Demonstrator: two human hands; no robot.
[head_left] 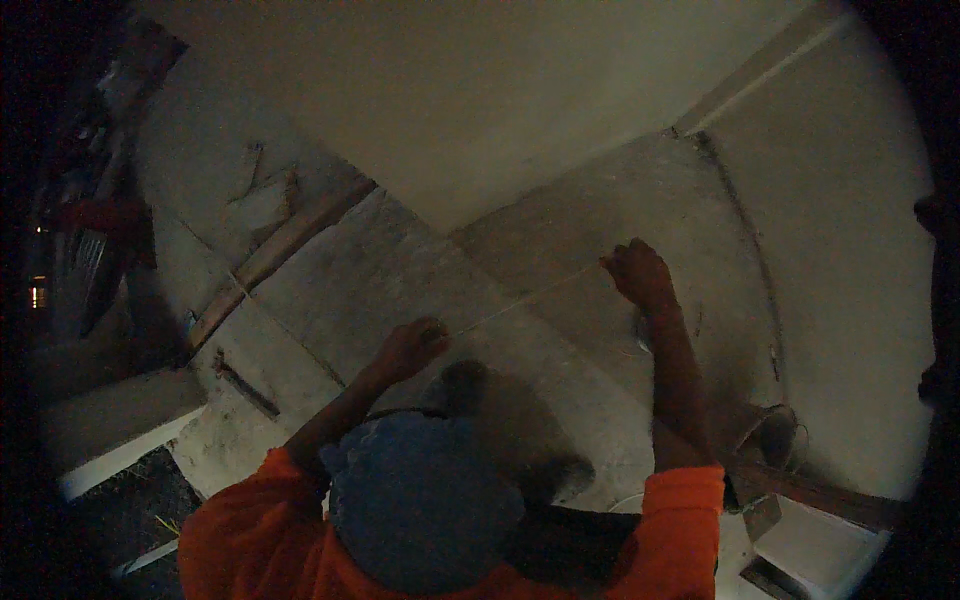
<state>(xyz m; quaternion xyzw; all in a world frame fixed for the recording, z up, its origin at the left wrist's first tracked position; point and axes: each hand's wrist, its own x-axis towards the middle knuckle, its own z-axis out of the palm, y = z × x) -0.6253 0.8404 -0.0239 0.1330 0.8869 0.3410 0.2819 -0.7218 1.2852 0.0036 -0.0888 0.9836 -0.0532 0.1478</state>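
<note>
**A:** What does the head view show in the middle of the frame?

**B:** Two bare hands with a thin pale string (528,297) stretched taut between them. The left hand (415,345) sits just left of centre, its fingers closed together on the lower end of the string. The right hand (637,272) is higher, right of centre, curled into a fist and clamped on the upper end.

**A:** And where does the string lie?

**B:** It runs on a slant from centre up toward the right, over a rough grey concrete slab (560,240) that fills the middle of the frame. Whether it touches the slab, I cannot tell.

**A:** Anything around that?

**B:** Both forearms come up from the lower edge out of orange sleeves (682,520). A blue bundle of cloth (425,500) sits at lower centre between the arms. A long wooden batten (285,250) lies diagonally at the slab's left edge, in the upper left. A pale plastered wall (480,90) fills the top. The picture is dim, and the far left is too dark to read.
</note>
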